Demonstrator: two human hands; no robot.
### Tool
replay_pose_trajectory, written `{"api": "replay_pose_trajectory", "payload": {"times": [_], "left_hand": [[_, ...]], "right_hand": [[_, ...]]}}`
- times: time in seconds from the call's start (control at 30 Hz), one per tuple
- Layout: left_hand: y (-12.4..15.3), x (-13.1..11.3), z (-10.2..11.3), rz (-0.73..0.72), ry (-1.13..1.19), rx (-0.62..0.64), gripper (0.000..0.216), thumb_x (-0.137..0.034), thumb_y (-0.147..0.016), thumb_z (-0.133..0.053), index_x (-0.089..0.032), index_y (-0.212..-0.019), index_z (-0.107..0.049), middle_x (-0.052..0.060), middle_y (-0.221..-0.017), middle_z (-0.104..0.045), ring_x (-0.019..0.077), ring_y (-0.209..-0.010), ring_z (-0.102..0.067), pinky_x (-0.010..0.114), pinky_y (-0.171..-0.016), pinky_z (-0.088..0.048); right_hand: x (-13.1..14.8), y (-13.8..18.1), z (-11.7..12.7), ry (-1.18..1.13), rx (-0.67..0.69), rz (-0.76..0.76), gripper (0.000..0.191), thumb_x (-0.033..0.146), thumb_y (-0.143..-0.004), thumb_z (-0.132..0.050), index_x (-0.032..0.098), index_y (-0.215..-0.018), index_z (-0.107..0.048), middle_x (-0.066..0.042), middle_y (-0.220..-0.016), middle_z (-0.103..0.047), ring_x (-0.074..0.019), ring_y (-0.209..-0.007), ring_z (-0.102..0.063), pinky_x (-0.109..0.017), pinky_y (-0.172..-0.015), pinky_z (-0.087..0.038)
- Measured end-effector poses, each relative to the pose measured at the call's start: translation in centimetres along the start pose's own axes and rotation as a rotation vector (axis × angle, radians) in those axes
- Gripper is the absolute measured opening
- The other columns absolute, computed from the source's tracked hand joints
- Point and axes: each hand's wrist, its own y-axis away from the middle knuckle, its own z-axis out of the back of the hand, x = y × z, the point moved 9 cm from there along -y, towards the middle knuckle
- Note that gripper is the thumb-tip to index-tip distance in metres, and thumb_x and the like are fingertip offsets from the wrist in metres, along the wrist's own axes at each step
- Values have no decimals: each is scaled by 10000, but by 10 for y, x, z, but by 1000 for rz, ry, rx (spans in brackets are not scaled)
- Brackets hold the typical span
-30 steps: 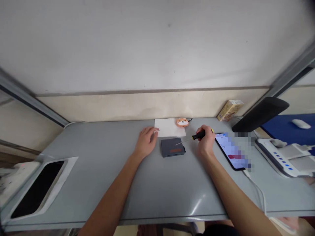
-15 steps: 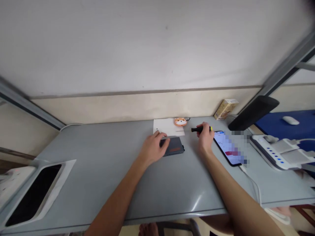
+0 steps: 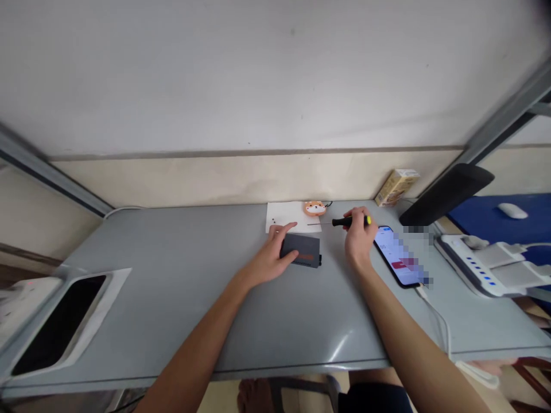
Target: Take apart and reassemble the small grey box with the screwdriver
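Observation:
A small, flat dark grey box [image 3: 307, 246] with a reddish mark lies on the grey desk. My left hand [image 3: 275, 252] grips its left end, the thumb on the near part and the index finger stretched past the far edge over a white sheet of paper [image 3: 282, 213]. Held in my right hand [image 3: 359, 235] is a screwdriver [image 3: 342, 222] with a black handle and yellow end; its thin shaft points left above the paper's right corner. Tiny dark specks [image 3: 274, 221], perhaps screws, sit on the paper. An orange animal-face case [image 3: 315, 208] rests at its right.
Right of my right hand lies a lit phone [image 3: 398, 258] on a white cable. Beyond are a power strip [image 3: 477, 267] with plugs, a black cylinder [image 3: 447, 195], a small carton [image 3: 396, 187] and a white mouse [image 3: 512, 211]. A dark-screened device [image 3: 60, 324] lies at the left.
My left index finger has straightened out over the paper, and the thumb lies further over the box. The screwdriver stays in my right hand, nearly in place. The view has shifted slightly.

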Motion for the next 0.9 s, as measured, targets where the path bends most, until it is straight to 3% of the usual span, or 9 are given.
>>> {"api": "replay_pose_trajectory", "payload": {"times": [0.2, 0.3, 0.43, 0.6, 0.8, 0.9], "left_hand": [[-6, 19, 7, 8, 198, 22, 558, -203, -928, -594, -359, -1455, -496, 65, -1355, -536, 232, -1172, -571, 382, -1020, -489], [-9, 25, 13, 16, 277, -29, 454, -197, -963, -527, -314, -1400, -553, 60, -1339, -630, 225, -1200, -598, 387, -1039, -485], [-11, 25, 16, -17, 253, -127, 323, -237, -1032, -416, -247, -1237, -666, 60, -1244, -717, 214, -1232, -618, 424, -1136, -422], [-12, 26, 13, -36, 207, -136, 325, -245, -1041, -399, -227, -1092, -719, 55, -1178, -736, 206, -1150, -665, 405, -1063, -494], [-4, 20, 19, -15, 221, -199, 306, -331, -1047, -444, -256, -1275, -633, 65, -1232, -696, 210, -1081, -682, 374, -957, -567], [-1, 18, 14, -2, 167, -128, 360, -292, -977, -563, -291, -1335, -605, 63, -1274, -666, 214, -1005, -689, 361, -850, -604]], "right_hand": [[13, 10, -9, 70, 53, 79, 290, 334, -908, -522, 198, -657, -574, 36, -587, -475, -126, -566, -447, -269, -543, -335], [15, 13, -13, 95, 103, 84, 295, 315, -899, -528, 200, -630, -561, 41, -561, -457, -125, -549, -427, -272, -532, -324], [16, 18, -21, 73, 169, 79, 276, 284, -886, -530, 198, -625, -552, 39, -580, -466, -124, -577, -428, -268, -549, -341], [17, 26, -29, 103, 245, 96, 283, 292, -895, -540, 195, -629, -556, 45, -566, -459, -117, -570, -420, -268, -546, -314], [19, 29, -31, 148, 257, 146, 273, 267, -883, -529, 197, -620, -549, 38, -573, -475, -123, -573, -438, -273, -561, -323], [19, 30, -34, 144, 289, 159, 275, 280, -892, -525, 199, -630, -545, 37, -577, -490, -126, -576, -450, -274, -568, -332]]}}
